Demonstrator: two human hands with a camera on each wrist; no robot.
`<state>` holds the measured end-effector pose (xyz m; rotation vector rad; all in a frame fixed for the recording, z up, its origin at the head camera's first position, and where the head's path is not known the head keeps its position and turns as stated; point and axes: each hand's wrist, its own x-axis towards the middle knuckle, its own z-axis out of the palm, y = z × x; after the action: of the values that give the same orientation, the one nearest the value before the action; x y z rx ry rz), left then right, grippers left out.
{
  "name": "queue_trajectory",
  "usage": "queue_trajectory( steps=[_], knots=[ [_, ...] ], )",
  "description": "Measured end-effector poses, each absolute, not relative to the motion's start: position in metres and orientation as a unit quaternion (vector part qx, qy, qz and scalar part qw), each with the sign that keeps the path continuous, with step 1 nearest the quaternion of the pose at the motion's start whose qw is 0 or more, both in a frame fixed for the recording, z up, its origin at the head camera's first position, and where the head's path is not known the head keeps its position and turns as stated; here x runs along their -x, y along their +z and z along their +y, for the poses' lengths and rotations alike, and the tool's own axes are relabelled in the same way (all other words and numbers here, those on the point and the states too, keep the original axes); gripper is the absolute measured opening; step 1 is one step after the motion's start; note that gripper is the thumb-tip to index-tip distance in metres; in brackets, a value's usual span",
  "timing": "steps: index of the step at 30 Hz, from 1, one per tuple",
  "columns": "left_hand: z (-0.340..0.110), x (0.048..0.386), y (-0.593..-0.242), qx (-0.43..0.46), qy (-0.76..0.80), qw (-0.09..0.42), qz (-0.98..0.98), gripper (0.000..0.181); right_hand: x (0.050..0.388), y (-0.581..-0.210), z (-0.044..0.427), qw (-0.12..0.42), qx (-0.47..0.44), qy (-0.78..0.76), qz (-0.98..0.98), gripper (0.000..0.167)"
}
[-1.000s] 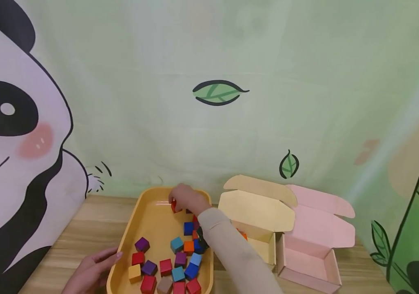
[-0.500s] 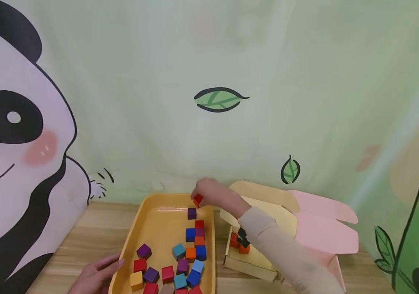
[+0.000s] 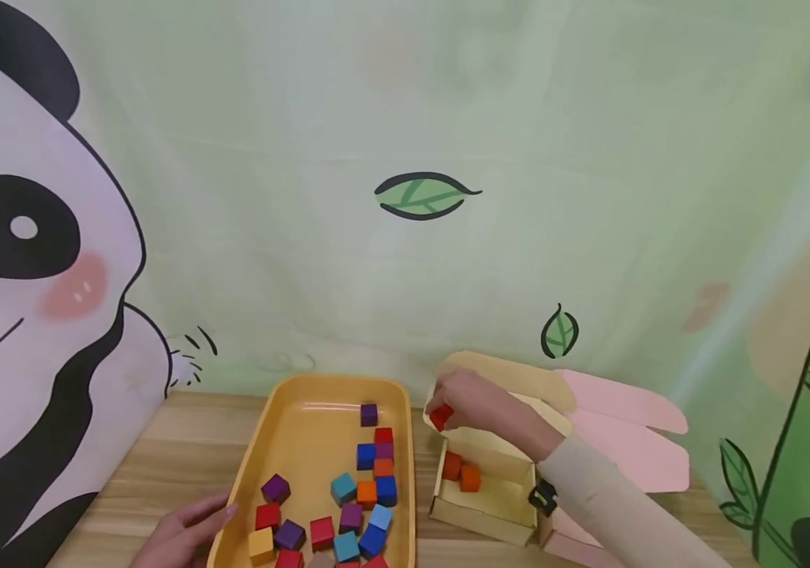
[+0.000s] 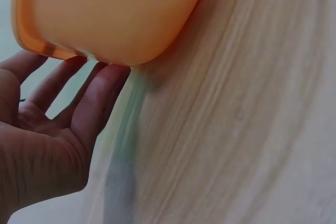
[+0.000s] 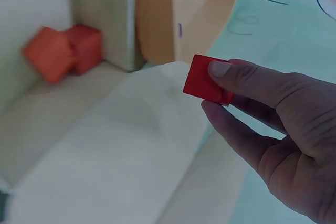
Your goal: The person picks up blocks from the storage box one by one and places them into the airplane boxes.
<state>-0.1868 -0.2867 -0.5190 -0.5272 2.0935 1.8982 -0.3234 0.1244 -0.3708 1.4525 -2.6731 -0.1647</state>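
Note:
A red wooden cube (image 5: 201,80) is pinched between the thumb and fingers of my right hand (image 3: 479,406). That hand is raised above the yellow cardboard box (image 3: 479,513), in front of its upright lid. Inside the box lie a red cube (image 3: 452,465) and an orange cube (image 3: 470,477), side by side in the left part. My left hand (image 3: 184,530) is at the left side of the yellow plastic tray (image 3: 241,473). Its fingertips (image 4: 113,74) touch the tray's outer wall and rim, with the fingers fairly straight.
Several coloured cubes lie in the tray, mostly to its right and front, with a purple cube (image 3: 369,414) near the back. An open pink box (image 3: 575,544) stands right of the yellow box, partly behind my right sleeve. A printed curtain (image 3: 305,260) hangs behind the table.
My right hand has lifted the red cube from the back of the tray and carried it right, over to the yellow box. The left hand stays at the tray's edge.

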Motion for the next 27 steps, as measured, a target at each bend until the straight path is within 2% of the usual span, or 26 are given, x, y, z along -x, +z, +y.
queue_trajectory(
  steps=[5, 13, 21, 27],
  knots=[
    [-0.285, 0.182, -0.525, 0.183, 0.645, 0.141, 0.729, 0.079, 0.308, -0.392, 0.160, -0.003, -0.478, 0.006, -0.879, 0.020],
    [-0.286, 0.182, -0.521, 0.178, 0.657, 0.142, 0.718, 0.079, 0.295, -0.391, 0.189, -0.051, -0.443, 0.008, -0.895, 0.017],
    [-0.286, 0.185, -0.519, 0.184, 0.660, 0.136, 0.716, 0.078, 0.292, -0.404, 0.194, -0.059, -0.432, -0.006, -0.900, 0.015],
    [-0.285, 0.185, -0.520, 0.179, 0.659, 0.138, 0.717, 0.081, 0.291, -0.408, 0.186, -0.099, -0.381, 0.001, -0.919, 0.016]
  ],
)
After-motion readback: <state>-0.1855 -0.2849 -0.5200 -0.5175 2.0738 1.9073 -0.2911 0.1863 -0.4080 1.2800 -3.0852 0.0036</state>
